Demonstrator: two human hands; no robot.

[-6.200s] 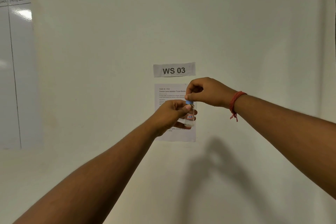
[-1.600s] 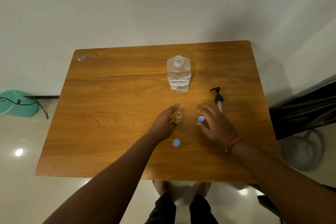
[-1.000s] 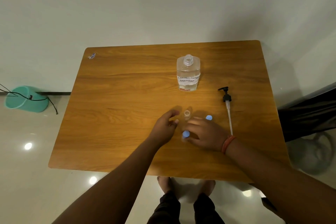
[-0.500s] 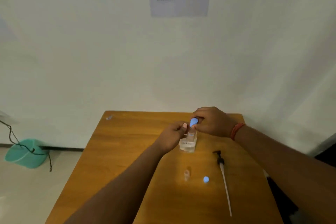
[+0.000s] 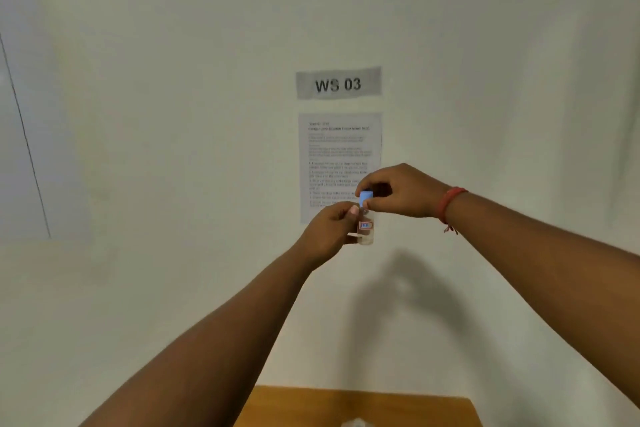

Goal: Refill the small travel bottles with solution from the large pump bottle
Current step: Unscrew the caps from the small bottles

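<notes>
I hold a small clear travel bottle (image 5: 367, 230) with a red-edged label up in front of the wall, upright. My left hand (image 5: 330, 232) grips its body from the left. My right hand (image 5: 398, 191) pinches the blue cap (image 5: 365, 198) sitting on the bottle's neck. The top of the large clear bottle (image 5: 355, 422) just shows at the bottom edge, its pump off. The other small bottle, the loose cap and the pump are out of view.
Only the far edge of the wooden table (image 5: 311, 406) shows at the bottom. On the wall hang a "WS 03" label (image 5: 338, 83) and a printed instruction sheet (image 5: 337, 149). A whiteboard (image 5: 20, 114) is at the left.
Both hands have lifted the small bottle with its blue cap from just above the table to chest height against the wall. The view has tilted up, so most of the table has dropped out.
</notes>
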